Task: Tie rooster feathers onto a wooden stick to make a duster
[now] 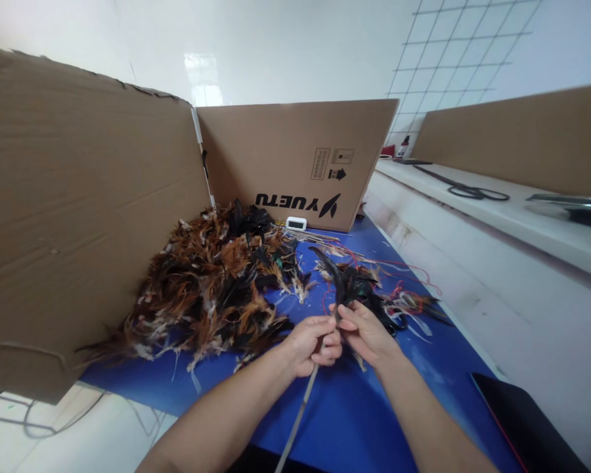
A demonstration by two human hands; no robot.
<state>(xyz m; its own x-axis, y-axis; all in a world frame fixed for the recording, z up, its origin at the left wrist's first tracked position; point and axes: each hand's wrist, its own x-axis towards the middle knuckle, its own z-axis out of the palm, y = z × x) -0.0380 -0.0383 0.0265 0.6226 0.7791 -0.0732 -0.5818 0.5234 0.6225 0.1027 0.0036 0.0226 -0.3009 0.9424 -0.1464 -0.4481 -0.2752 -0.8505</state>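
A thin pale stick (298, 417) slants up from the bottom edge, and my left hand (318, 345) is closed around its upper part. Dark feathers (342, 276) stand at the top end of the stick. There my right hand (364, 328) pinches the feather bases, its fingertips touching the left hand's. Red thread (328, 299) shows beside the fingers; whether it is wound on the stick I cannot tell. To the left lies a big heap of brown and black feathers (217, 276). More dark feathers lie just behind and right of my right hand.
Cardboard panels wall the blue table (349, 420) at the left (79, 197) and back (285, 151). A small white digital display (296, 224) stands by the back panel, near several thin sticks (320, 236). Scissors (477, 192) rest on the right ledge. A black mat (526, 414) lies lower right.
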